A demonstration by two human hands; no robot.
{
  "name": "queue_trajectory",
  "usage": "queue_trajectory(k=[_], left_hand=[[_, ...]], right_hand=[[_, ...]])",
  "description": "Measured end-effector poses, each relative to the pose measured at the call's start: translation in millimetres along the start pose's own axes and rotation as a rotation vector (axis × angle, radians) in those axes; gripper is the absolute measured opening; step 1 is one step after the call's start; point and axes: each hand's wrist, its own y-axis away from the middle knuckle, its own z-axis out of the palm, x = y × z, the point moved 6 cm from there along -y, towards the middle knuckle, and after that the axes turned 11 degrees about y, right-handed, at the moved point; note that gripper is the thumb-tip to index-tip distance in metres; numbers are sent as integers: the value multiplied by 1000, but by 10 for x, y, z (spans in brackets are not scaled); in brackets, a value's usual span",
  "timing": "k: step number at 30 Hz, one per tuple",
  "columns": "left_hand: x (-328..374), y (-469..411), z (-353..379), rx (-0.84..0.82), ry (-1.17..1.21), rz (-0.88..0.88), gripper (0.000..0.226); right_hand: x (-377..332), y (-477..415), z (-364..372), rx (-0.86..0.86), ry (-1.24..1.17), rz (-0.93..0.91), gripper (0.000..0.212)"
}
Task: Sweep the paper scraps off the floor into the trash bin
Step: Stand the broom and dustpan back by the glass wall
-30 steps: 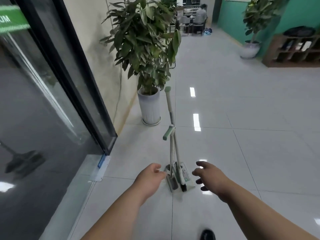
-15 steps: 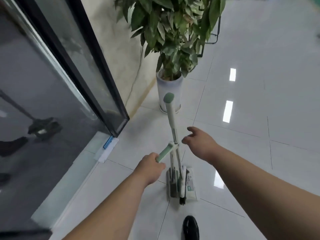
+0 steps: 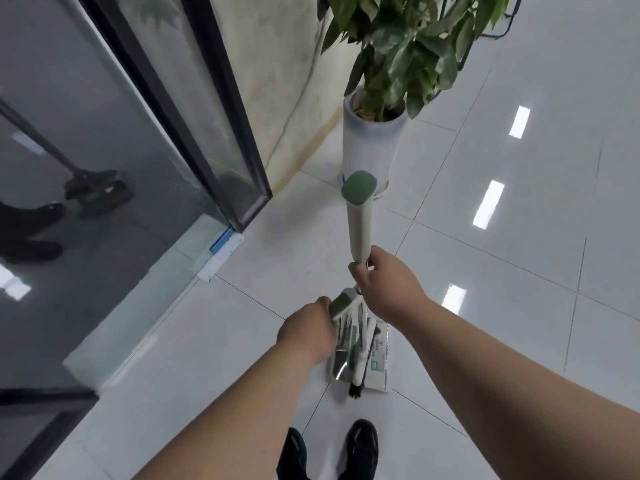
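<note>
Tiled floor (image 3: 519, 341), potted plant (image 3: 372, 143) close ahead, left hand (image 3: 308, 332) gripping dustpan handle (image 3: 341, 303), right hand (image 3: 388, 282) gripping broom (image 3: 360, 223)

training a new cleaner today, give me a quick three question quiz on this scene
1. True or false: the right hand grips the broom handle below its green cap.
2. What do the fingers of the left hand curl round? A) the dustpan grip B) a paper scrap C) nothing
3. Fill in: just beyond the broom handle, by the wall, stands a ____.

Key: 1 true; 2 A; 3 potted plant.
</note>
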Motion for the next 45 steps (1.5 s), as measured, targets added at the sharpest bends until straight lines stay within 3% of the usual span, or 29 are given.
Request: queue_trajectory(k=[3,7,11,21,25,27,37,41,45], left_hand=[[7,-3,-36,26,24,11,10],[-58,223,-200,46,92,-3,21],[-253,606,-489,162,214,-42,22],[-1536,2151,-1122,493,603,-320,22],[-2254,3065,-1294,677,731,-432,18],[-2631,3553,-1338,780,795,-483,17],[-4397,6095,-1049,1240,1189,-675,29],[-4864,7025,-788,1401,1246,-770,20],[-5267,7824,-461,1518,1252,-932,37]], right_hand=[[-6,-65,30,23,38,-12,16],[-254,-44,38,-2,99,-106,17],[-743,125,81,-16,134,-253,15],[-2201,1223,824,-197,96,-702,14],[-2796,1938,1405,-330,202,-845,56],[-3055,2349,1740,-401,248,-900,66],[-4170,4880,3596,-696,394,-1192,68],[-4426,5855,4275,-803,475,-1303,69],[-4590,6605,4878,-896,561,-1362,69]])
